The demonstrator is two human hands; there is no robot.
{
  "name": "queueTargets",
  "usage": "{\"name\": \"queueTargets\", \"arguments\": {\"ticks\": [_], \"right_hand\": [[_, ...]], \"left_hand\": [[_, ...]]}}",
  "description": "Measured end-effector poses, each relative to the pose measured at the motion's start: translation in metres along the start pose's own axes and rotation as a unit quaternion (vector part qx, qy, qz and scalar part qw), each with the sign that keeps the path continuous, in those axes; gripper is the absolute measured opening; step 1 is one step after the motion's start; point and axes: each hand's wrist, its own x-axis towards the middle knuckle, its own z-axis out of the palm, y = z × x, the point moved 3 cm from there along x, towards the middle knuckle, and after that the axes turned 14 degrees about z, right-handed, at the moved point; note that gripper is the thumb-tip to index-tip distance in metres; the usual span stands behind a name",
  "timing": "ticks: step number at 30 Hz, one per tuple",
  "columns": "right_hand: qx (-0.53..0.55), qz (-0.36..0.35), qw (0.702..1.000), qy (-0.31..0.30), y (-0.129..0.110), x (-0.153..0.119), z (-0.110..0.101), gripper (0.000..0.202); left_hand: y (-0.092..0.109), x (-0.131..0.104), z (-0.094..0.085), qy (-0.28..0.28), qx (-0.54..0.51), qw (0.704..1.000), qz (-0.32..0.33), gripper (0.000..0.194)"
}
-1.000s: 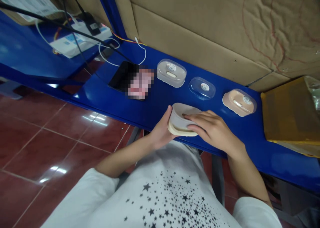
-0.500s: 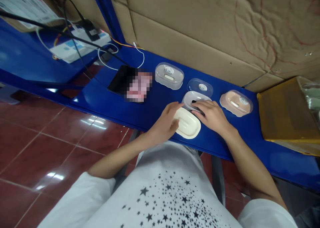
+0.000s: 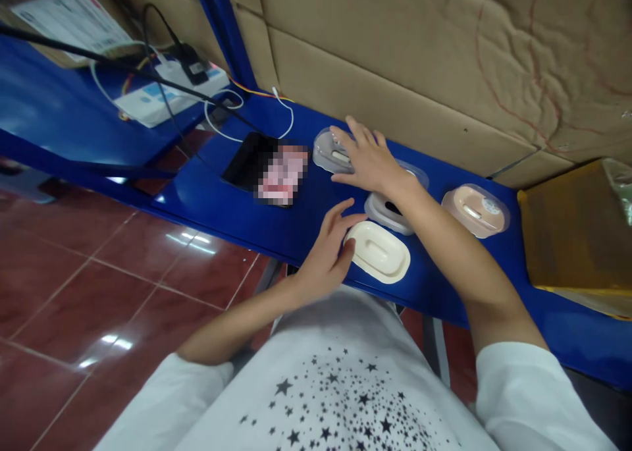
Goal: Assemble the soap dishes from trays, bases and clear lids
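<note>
A cream oval plastic tray (image 3: 390,266) with a slot-shaped hollow lies near the table's front edge. My left hand (image 3: 330,247) rests at its left end, fingers apart, thumb at the rim. Behind the tray is a greyish oval container (image 3: 382,214) with a dark spot inside, partly covered by my right forearm. My right hand (image 3: 368,158) reaches across with fingers spread over a clear-lidded oval case (image 3: 323,151) at the back; whether it touches the case I cannot tell. A clear lid (image 3: 417,172) shows partly behind the forearm.
A peach oval case (image 3: 471,209) with a clear cover stands to the right, beside a taped cardboard box (image 3: 573,234). On the left lie a phone-like device (image 3: 247,164) with a blurred screen, and a power strip (image 3: 170,95) with cables. A cardboard wall (image 3: 395,76) rises behind the blue table.
My right hand has left the greyish container and moved left and back to the clear-lidded case, its fingers spreading. My left hand stays by the cream tray.
</note>
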Motion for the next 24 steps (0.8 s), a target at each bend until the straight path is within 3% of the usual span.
{"name": "queueTargets", "arguments": {"ticks": [3, 5, 8, 10, 13, 15, 20, 24], "right_hand": [[0.017, 0.029, 0.999, -0.04, 0.0, 0.025, 0.012, 0.11], [0.057, 0.028, 0.997, -0.041, 0.0, 0.022, 0.008, 0.103], [0.146, -0.002, 0.988, -0.056, -0.008, -0.008, -0.009, 0.091], [0.195, -0.034, 0.975, -0.097, -0.022, -0.036, -0.023, 0.086], [0.217, -0.087, 0.958, -0.165, -0.044, -0.069, -0.038, 0.078], [0.218, -0.108, 0.955, -0.17, -0.051, -0.074, -0.042, 0.073], [0.161, -0.052, 0.983, -0.07, -0.018, -0.034, -0.024, 0.071], [0.059, 0.046, 0.993, -0.095, 0.013, -0.003, 0.002, 0.082]], "left_hand": [[-0.004, -0.005, -0.016, 0.082, -0.077, 0.993, -0.04, 0.04], [-0.01, -0.007, -0.023, 0.116, -0.151, 0.978, -0.088, 0.048], [-0.018, -0.005, -0.027, 0.138, -0.266, 0.94, -0.164, 0.065], [-0.021, -0.002, -0.027, 0.148, -0.338, 0.909, -0.195, 0.071], [-0.02, 0.003, -0.026, 0.143, -0.402, 0.883, -0.196, 0.073], [-0.019, 0.005, -0.027, 0.141, -0.417, 0.878, -0.188, 0.072], [-0.02, 0.003, -0.03, 0.174, -0.429, 0.865, -0.194, 0.073], [-0.019, 0.001, -0.03, 0.171, -0.442, 0.861, -0.188, 0.071]]}}
